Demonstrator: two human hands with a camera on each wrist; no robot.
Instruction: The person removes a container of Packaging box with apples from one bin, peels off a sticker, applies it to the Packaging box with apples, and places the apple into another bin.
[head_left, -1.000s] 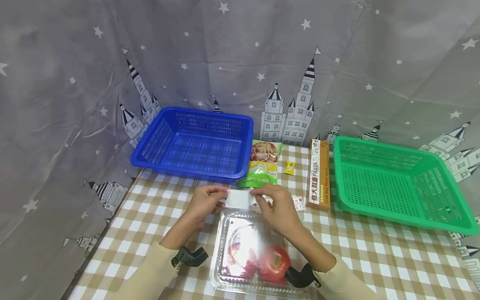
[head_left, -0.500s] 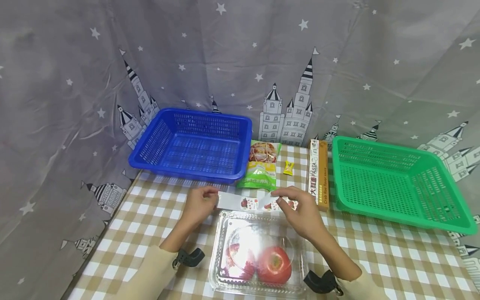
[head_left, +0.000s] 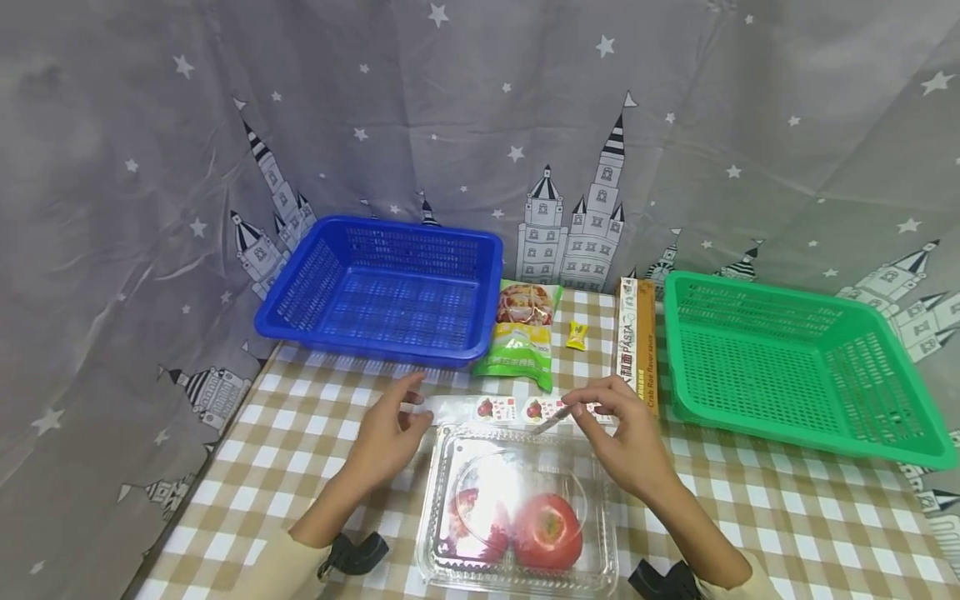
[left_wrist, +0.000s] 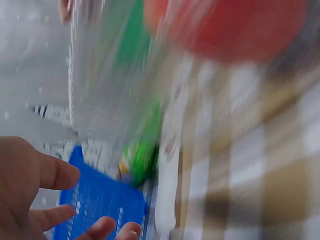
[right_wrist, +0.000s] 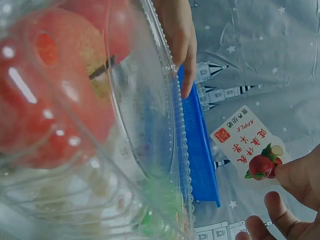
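Note:
My right hand [head_left: 630, 442] pinches an apple label sticker [right_wrist: 242, 132] between thumb and forefinger; the sticker is white with printed apples and red lettering. It tilts above the back edge of a clear plastic clamshell box [head_left: 603, 508]. Behind the box a strip of label stickers [head_left: 491, 408] lies on the cloth, its left end bare backing. Close to that end is my left hand [head_left: 386, 437], fingers loosely bent around nothing. Under the closed lid sit a red apple [head_left: 549, 533] and another apple [head_left: 476, 529], partly hidden by glare. The left wrist view is blurred.
A blue basket [head_left: 375, 346] stands at back left, a green basket [head_left: 795, 433] at right. Between them lie a green food pouch [head_left: 517, 346], a small yellow packet [head_left: 577, 336] and a pasta box [head_left: 637, 350]. A grey curtain [head_left: 450, 108] hangs behind the table.
The strip has gone from folded between both hands to lying flat on the cloth. My left hand has let go and drawn back; my right has moved right, now with one sticker off the strip.

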